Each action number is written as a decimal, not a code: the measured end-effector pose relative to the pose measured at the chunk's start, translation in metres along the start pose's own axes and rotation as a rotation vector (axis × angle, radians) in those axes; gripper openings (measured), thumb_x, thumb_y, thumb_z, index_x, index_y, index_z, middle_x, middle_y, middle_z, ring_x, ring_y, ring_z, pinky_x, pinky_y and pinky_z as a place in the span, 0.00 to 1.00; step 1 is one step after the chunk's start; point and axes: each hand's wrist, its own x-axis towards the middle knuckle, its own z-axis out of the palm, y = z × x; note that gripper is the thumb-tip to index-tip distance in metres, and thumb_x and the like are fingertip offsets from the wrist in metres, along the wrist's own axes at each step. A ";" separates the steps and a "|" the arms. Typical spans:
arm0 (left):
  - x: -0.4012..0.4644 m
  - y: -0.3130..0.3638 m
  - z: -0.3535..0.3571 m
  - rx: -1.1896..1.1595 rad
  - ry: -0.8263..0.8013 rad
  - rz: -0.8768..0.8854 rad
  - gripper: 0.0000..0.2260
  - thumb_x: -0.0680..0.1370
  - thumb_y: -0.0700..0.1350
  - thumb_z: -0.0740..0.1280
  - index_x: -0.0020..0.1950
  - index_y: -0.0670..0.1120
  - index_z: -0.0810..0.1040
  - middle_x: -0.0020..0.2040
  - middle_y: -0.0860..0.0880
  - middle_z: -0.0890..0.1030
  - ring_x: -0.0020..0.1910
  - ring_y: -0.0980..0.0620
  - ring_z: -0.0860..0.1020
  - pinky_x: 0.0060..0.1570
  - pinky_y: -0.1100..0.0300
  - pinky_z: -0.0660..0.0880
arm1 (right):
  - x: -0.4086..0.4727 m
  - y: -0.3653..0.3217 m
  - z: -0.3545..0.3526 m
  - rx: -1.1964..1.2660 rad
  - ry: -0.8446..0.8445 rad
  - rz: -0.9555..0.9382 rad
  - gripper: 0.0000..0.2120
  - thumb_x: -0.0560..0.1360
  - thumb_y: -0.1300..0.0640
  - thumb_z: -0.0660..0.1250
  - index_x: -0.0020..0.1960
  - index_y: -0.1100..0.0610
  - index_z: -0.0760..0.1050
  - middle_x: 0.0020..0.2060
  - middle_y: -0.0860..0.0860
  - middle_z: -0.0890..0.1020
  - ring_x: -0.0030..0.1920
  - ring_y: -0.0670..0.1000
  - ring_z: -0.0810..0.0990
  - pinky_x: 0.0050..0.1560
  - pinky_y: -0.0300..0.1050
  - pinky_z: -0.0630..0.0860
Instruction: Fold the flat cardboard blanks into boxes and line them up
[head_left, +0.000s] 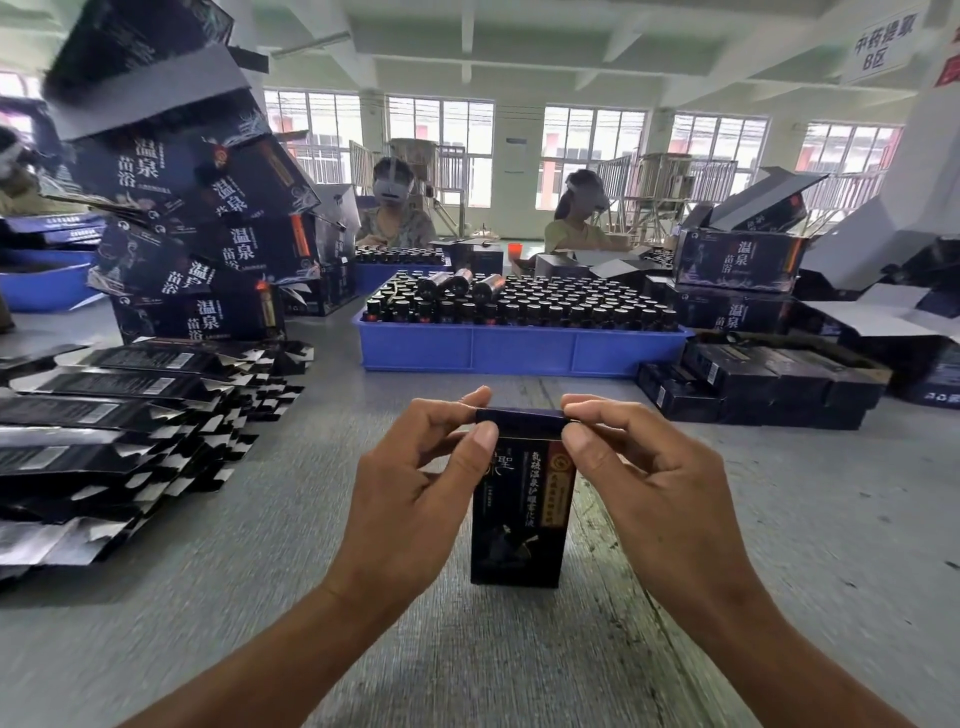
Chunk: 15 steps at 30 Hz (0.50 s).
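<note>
A small dark box (519, 525) with gold lettering stands upright on the grey table (291, 571), in the middle of the head view. My left hand (415, 483) pinches the left corner of its top flap between thumb and forefinger. My right hand (644, 483) pinches the right corner the same way. Flat dark cardboard blanks (114, 441) lie fanned in a pile at the left. Folded small boxes (753, 387) lie in a row at the right.
A blue tray (519, 351) full of dark bottles stands behind the box. Large dark cartons (208, 234) are stacked unevenly at the back left, and more cartons (737, 260) stand at the back right. Two people sit across the table.
</note>
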 end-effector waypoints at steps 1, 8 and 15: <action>0.000 0.000 -0.001 0.001 0.004 -0.003 0.09 0.76 0.57 0.66 0.53 0.57 0.76 0.61 0.61 0.82 0.58 0.57 0.82 0.47 0.58 0.83 | 0.000 0.000 0.000 -0.005 -0.003 -0.003 0.09 0.77 0.59 0.70 0.51 0.45 0.83 0.50 0.37 0.84 0.54 0.39 0.82 0.50 0.30 0.77; 0.002 -0.003 -0.003 0.153 -0.031 0.138 0.13 0.80 0.50 0.64 0.64 0.57 0.80 0.61 0.58 0.81 0.61 0.56 0.79 0.46 0.66 0.80 | 0.002 0.008 -0.001 -0.061 -0.014 -0.039 0.07 0.77 0.54 0.69 0.53 0.45 0.82 0.53 0.37 0.83 0.56 0.40 0.82 0.53 0.35 0.79; 0.005 -0.014 -0.011 0.363 -0.050 0.361 0.12 0.80 0.43 0.67 0.62 0.46 0.83 0.65 0.50 0.80 0.62 0.55 0.80 0.47 0.64 0.80 | 0.003 0.019 -0.003 -0.250 -0.013 -0.214 0.10 0.78 0.51 0.67 0.55 0.53 0.82 0.59 0.42 0.82 0.59 0.39 0.80 0.52 0.32 0.78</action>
